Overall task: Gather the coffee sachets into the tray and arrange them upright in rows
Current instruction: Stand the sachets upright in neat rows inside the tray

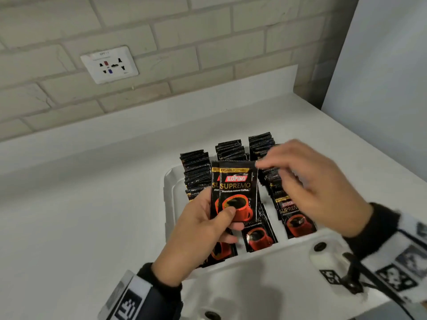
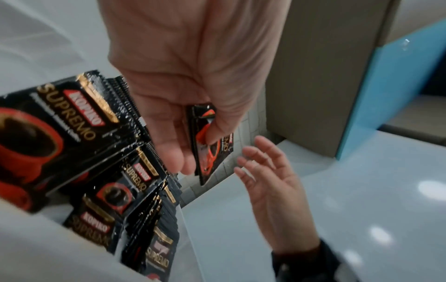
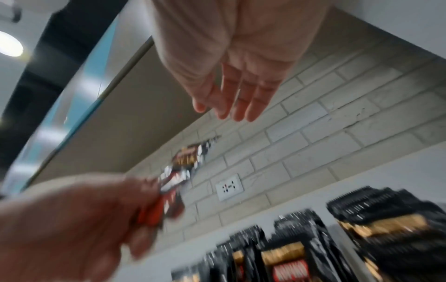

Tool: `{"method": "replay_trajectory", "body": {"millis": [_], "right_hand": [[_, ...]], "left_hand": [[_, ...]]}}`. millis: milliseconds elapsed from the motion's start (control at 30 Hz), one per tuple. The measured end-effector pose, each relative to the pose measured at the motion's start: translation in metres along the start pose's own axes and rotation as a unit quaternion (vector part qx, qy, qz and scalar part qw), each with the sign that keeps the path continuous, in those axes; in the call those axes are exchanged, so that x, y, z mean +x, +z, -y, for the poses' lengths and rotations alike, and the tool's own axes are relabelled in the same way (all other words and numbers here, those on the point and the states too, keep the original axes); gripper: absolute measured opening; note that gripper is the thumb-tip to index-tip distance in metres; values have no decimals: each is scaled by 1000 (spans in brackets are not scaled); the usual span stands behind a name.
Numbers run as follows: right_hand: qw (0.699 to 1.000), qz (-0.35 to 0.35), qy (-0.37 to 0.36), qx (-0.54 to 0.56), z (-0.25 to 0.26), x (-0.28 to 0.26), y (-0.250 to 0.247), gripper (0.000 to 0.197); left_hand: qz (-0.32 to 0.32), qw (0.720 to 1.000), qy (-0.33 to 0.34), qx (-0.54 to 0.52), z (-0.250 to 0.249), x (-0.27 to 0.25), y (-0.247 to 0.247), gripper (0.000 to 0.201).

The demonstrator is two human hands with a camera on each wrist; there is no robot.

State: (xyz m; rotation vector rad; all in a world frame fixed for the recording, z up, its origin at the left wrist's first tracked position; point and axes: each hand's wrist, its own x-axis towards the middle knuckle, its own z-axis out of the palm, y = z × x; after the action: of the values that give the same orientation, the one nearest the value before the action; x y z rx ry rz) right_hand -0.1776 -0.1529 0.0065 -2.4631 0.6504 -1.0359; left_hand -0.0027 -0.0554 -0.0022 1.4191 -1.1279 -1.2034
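White tray: on pale counter, against brick wall.
Sachets in tray: black Kopiko Supremo packs, upright in three rows, fronts leaning toward camera.
Left hand: grips two held sachets above tray, thumb on front, labels upright.
Right hand: fingers spread loose, holding nothing, just right of held sachets' top corner; contact unclear, blurred.
Wall socket: upper left, on brick.

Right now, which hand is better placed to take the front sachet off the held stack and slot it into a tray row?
Right hand: it's open, empty, fingertips by the held sachets' top corner, above the tray rows. Left hand grips them.
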Motion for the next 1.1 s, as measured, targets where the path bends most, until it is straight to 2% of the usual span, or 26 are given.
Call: {"method": "replay_trajectory", "body": {"millis": [67,167,233,333,433,567,700,800,900,1000,1033,1100], "right_hand": [[998,27,39,33,9,13,-15,40],[985,152,61,48,24,31,-24,60],[977,204,53,34,28,37,-21,59],[982,179,43,39,28,43,-20,47],[987,129,85,47,22,44,-28,45],[976,166,141,8,7,37,-34,38],[943,268,191,-55,-8,34,-24,29],[924,308,209,-88,-12,42,-18,28],[926,301,210,-82,-14,53,-19,26],[907,354,217,-64,-15,56,-19,30],[897,380,217,-60,-14,55,-16,31],[879,422,216,-58,-14,49,-7,27]], "left_hand": [[6,999,19,40,-3,1,-1,24],[17,996,48,80,-11,1,-1,23],[21,990,72,117,-15,1,-1,22],[21,978,100,182,-19,-1,-6,24],[-7,968,111,226,-20,-3,-24,27],[-31,957,80,277,-14,-9,-48,22],[-18,955,55,292,-10,-14,-47,16],[29,944,51,323,-8,-10,-30,16],[101,911,35,399,-1,3,-9,18],[156,883,-21,442,7,18,4,23],[166,883,-46,437,10,23,5,24],[166,899,-104,391,14,28,8,19]]}}
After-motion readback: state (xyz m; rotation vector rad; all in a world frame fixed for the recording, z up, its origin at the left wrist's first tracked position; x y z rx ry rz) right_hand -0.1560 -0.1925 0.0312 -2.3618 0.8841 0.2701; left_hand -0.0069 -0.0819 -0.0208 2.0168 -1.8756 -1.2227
